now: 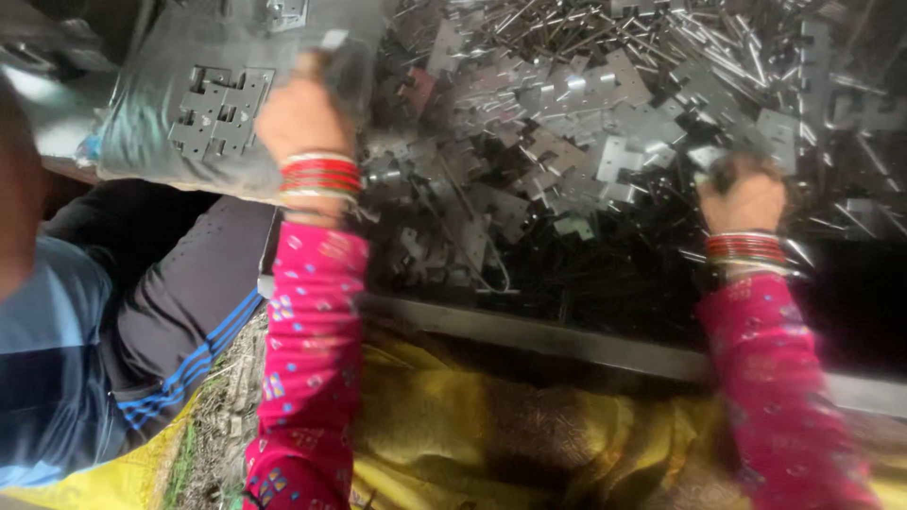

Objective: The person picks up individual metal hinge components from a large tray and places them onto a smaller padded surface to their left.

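My left hand, with red and white bangles at the wrist, rests at the left edge of a big heap of grey metal hinge plates and thin metal pins. Its fingers are blurred and seem to touch a plate beside a grey sheet carrying a few joined plates. My right hand is curled down into the heap further right, fingers closed around small metal parts that I cannot make out. Both arms wear pink patterned sleeves.
A metal rim borders the heap on the near side. Yellow cloth covers my lap below it. Another person in a blue shirt and dark striped trousers sits close on the left.
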